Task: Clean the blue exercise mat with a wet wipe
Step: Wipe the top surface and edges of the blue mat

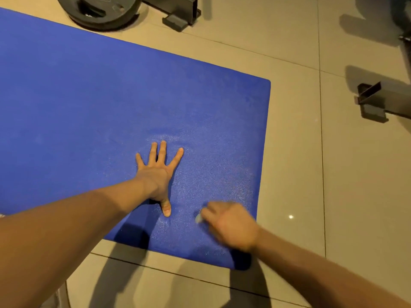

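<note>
Pressing down flat with the left hand [156, 174], fingers straight and spread, low and centre in the frame, to pin the blue exercise mat [100, 96]. Gripping a small pale wad, taken to be the wet wipe [198, 218], in the curled fingers of the right hand [230, 225] at lower right, blurred and touching the mat near the left thumb. Close together, not touching. Judged to be mid-scrub on the mat's near right corner: damp, speckled sheen around and above both hands, duller and dry-looking toward the upper left. Next, probably, stroking leftward and up the frame into that dry stretch, moving the bracing palm ahead first and pressing evenly to avoid rucking the mat. Close to the mat's right and near edges at the wiping hand, with bare floor tiles [300, 163] beyond. Plenty of open mat to the left; tighter at the top, with a dark weight plate [100, 10] just beside the far edge, one metal frame foot [178, 21] at top centre and another [373, 103] well clear at right.
</note>
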Available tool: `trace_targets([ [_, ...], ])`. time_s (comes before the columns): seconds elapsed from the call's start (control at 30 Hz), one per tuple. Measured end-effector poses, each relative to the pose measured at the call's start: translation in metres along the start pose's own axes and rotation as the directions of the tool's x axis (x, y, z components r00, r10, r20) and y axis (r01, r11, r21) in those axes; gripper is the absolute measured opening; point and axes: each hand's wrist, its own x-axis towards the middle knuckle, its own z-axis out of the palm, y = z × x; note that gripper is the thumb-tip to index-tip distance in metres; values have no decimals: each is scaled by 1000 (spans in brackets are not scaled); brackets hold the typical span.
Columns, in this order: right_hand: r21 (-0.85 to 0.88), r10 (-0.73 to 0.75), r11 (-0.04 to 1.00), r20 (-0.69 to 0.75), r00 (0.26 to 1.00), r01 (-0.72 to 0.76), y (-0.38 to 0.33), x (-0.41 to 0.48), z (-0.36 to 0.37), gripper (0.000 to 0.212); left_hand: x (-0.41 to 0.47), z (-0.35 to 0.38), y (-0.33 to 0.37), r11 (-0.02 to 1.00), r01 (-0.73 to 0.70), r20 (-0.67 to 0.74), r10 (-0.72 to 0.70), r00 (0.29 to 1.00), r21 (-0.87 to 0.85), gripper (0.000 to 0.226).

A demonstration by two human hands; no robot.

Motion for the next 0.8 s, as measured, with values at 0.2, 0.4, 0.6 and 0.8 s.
trace_targets([
  [0.2,53,625,746,-402,669,-664,135,55,-58,16,2,0,-1,1000,-2,4,2,1000,-12,180],
  [0.4,126,521,849,-361,773,-513,35,31,-15,12,4,3,-2,1000,-3,-3,3,1000,-28,180],
  [0.6,148,-150,981,166,975,126,-29,-45,5,23,4,3,-3,1000,8,-33,-8,999,-13,179],
  [0.8,-66,313,939,-247,917,-338,68,5,-26,14,-8,10,-6,1000,5,-108,-8,994,-28,173],
])
